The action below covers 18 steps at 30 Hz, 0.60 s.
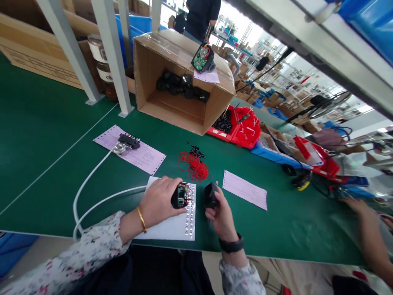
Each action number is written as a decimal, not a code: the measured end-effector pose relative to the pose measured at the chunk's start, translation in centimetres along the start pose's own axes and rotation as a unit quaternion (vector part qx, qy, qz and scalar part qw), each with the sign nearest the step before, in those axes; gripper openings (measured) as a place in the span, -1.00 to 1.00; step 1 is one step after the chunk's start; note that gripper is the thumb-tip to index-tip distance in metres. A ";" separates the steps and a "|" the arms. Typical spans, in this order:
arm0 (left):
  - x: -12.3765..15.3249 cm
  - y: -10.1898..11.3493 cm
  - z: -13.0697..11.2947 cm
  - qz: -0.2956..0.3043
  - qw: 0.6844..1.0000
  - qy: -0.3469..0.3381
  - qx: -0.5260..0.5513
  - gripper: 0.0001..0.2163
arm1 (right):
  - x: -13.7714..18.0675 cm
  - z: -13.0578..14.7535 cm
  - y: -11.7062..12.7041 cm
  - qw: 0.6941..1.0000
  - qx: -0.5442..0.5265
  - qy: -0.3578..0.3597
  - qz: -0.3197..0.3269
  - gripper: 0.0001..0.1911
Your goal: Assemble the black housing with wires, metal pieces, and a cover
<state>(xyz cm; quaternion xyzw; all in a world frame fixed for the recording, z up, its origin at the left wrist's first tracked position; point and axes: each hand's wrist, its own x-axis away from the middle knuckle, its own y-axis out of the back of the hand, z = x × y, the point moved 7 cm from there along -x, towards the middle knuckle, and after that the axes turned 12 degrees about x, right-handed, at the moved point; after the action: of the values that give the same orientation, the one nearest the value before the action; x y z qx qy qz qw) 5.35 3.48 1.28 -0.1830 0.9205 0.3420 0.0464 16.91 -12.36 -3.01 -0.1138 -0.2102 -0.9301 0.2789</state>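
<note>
My left hand (161,197) is closed round a black housing with a circuit board (181,195) showing in its open side, held over a white sheet with clear round pads (172,227). A white cable (123,200) runs leftward from near that hand. To its right, my right hand (221,213) grips a black plastic part (210,196), apart from the housing; its exact kind is unclear. Beyond both hands lies a tangle of thin red wire (195,166), with small black pieces (198,151) beside it.
A tilted cardboard box (184,110) holds black parts, with a circuit-board unit (203,59) on top. Pink slips (245,190) lie on the green table (288,229). Red bins (242,131) stand behind. Another person's arm (368,229) reaches in at right.
</note>
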 end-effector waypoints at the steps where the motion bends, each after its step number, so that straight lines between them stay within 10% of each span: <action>1: -0.1 -0.3 -0.5 0.008 1.000 -0.003 -0.027 -0.39 | 0.0 -0.1 -0.5 0.997 -0.059 -0.023 0.036 -0.59; 6: -0.4 -1.6 -1.4 0.019 0.996 -0.005 -0.092 -0.41 | 0.4 0.3 -4.0 0.949 -0.269 -0.072 0.149 -0.67; 11: -0.5 -1.7 -1.8 0.011 0.994 0.003 -0.108 -0.42 | 0.4 3.2 -4.7 0.976 -0.078 0.097 0.180 -0.63; 18: -0.5 -1.5 -1.0 -0.007 0.997 0.025 -0.068 -0.42 | 1.2 5.1 -5.0 0.932 0.213 0.247 0.159 -0.57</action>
<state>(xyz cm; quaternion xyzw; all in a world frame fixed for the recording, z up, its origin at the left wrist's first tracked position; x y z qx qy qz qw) 6.35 1.94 1.24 -0.2001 0.8947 0.3990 0.0134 13.57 -6.83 0.27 0.1492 -0.3069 -0.8057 0.4841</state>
